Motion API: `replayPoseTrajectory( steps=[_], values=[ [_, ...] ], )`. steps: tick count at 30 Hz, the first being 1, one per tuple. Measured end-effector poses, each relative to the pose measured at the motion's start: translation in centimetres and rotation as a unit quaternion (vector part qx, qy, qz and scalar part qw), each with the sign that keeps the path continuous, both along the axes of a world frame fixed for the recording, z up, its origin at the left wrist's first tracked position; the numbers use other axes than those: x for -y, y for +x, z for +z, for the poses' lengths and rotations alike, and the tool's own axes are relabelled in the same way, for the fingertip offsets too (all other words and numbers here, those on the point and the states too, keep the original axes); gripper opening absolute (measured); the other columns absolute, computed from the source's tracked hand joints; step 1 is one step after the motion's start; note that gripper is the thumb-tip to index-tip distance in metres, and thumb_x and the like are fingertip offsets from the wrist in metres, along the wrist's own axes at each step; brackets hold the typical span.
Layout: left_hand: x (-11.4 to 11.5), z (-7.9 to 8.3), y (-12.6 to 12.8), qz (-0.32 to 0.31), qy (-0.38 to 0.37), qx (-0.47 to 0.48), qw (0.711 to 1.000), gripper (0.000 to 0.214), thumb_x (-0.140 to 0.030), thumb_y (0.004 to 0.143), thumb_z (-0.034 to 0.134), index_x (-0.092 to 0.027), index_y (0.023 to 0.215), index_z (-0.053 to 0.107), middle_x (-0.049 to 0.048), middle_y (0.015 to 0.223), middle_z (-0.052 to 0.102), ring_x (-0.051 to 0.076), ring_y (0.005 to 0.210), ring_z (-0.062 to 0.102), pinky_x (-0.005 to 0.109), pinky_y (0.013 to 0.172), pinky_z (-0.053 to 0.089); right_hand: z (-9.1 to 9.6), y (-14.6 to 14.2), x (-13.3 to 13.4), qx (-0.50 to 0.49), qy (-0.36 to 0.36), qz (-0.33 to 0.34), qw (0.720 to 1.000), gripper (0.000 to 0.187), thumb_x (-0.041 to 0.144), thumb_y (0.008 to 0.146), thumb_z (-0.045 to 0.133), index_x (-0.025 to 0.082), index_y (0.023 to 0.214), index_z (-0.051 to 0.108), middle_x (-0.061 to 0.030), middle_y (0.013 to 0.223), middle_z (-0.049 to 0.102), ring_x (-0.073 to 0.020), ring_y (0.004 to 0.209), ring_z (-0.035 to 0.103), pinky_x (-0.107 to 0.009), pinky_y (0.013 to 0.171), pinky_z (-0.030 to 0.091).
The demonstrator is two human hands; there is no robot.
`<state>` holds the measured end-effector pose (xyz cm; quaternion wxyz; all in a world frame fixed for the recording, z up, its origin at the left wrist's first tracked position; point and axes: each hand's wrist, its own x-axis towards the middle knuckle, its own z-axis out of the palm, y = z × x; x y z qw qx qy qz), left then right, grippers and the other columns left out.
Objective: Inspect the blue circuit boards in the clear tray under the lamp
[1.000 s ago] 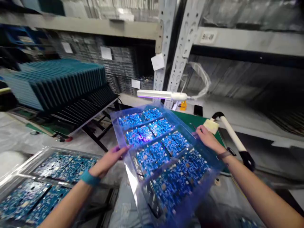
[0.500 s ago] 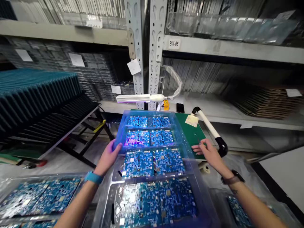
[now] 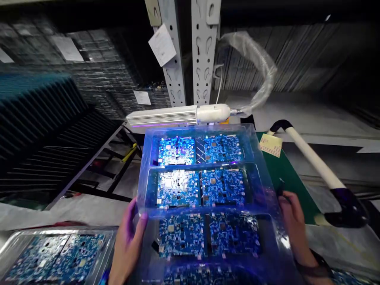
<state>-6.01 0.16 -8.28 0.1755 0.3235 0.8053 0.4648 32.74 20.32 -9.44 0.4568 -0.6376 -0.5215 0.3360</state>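
- Near the middle of the scene, a clear plastic tray (image 3: pixel 202 128) is held in both hands; it seems lifted clear of any surface, its far edge overlapping the view of a green mat (image 3: pixel 285 178).
- The work in hand looks like carrying this loaded tray. Any move from here calls for keeping it level, with both sides gripped evenly, so the boards stay in their compartments.
- Six blue circuit boards (image 3: pixel 176 190) lie in full view in the tray, two to a row across three rows. More show at the near edge, cut off by the frame, so I cannot count them.
- The left hand (image 3: pixel 127 245) curls around the tray's left wall, thumb and fingers pinching it.
- The right hand (image 3: pixel 293 225) curls against the tray's right wall, its fingers bent and pinching the edge.
- Near left, a second tray (image 3: pixel 53 257) with a metal-looking rim holds two blue boards in view.
- Just beyond the far edge of the held tray sits one white bar lamp (image 3: pixel 175 118), glowing purple along its underside.
- To the right, one perforated card (image 3: pixel 270 145) lies on the mat, beside one white pipe (image 3: pixel 314 158) with black bends.
- Far off stand two steel shelf posts (image 3: pixel 204 51), one with a paper note (image 3: pixel 162 44) hanging from it.
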Motion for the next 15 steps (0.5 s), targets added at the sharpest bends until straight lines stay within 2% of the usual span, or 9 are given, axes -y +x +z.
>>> replayPoseTrajectory(
  steps=[4,6,8,10,12,15],
  values=[
    [0.3,0.8,-1.1,0.074,-0.007,0.063,0.995,0.054,-0.071,0.095,0.056,-0.034,0.132,0.068,0.0037,0.147,0.062,0.035,0.142,0.051,0.062,0.130,0.024,1.5,-1.0,-0.8,-0.009,-0.083,-0.088,0.993,0.052,0.065,0.068,0.065,0.022,0.095,0.061,-0.0030,0.093,0.055,-0.0205,0.078,0.048,-0.030,0.062,0.039],
    [-0.7,1.8,-1.9,0.108,0.006,0.093,0.990,0.055,-0.073,0.091,0.060,-0.034,0.129,0.070,0.0043,0.143,0.065,0.036,0.137,0.056,0.063,0.129,0.029,2.6,-1.6,-2.0,-0.011,-0.127,-0.111,0.986,0.055,0.065,0.060,0.067,0.023,0.095,0.062,-0.0020,0.089,0.054,-0.0208,0.077,0.048,-0.029,0.061,0.040],
    [-2.7,2.9,-2.7,0.124,0.036,0.140,0.982,0.061,-0.072,0.086,0.067,-0.035,0.135,0.067,0.0050,0.139,0.067,0.036,0.134,0.059,0.060,0.127,0.034,3.4,-2.2,-3.4,0.004,-0.147,-0.123,0.981,0.055,0.063,0.056,0.064,0.023,0.094,0.062,-0.0012,0.088,0.056,-0.0206,0.077,0.049,-0.028,0.060,0.039],
    [-5.2,3.9,-3.4,0.116,0.068,0.189,0.973,0.067,-0.071,0.085,0.069,-0.037,0.143,0.062,0.0049,0.137,0.069,0.036,0.133,0.060,0.056,0.126,0.038,3.7,-2.6,-4.8,0.020,-0.146,-0.110,0.983,0.053,0.061,0.058,0.061,0.024,0.094,0.062,0.0000,0.089,0.058,-0.0191,0.076,0.048,-0.027,0.059,0.038],
    [-7.7,4.3,-4.3,0.106,0.058,0.211,0.970,0.069,-0.073,0.087,0.065,-0.041,0.148,0.058,0.0022,0.134,0.072,0.035,0.130,0.062,0.058,0.125,0.038,3.1,-2.8,-5.7,0.016,-0.141,-0.081,0.987,0.049,0.062,0.066,0.064,0.024,0.097,0.062,0.0012,0.083,0.057,-0.0166,0.072,0.046,-0.026,0.057,0.037],
    [-10.0,3.6,-5.3,0.123,0.041,0.222,0.966,0.068,-0.073,0.091,0.060,-0.040,0.150,0.056,-0.0026,0.134,0.072,0.035,0.133,0.061,0.060,0.127,0.033,1.4,-2.9,-6.2,-0.034,-0.129,-0.025,0.991,0.047,0.067,0.084,0.068,0.025,0.105,0.065,-0.0005,0.084,0.064,-0.0157,0.069,0.049,-0.026,0.056,0.040]
  ],
)
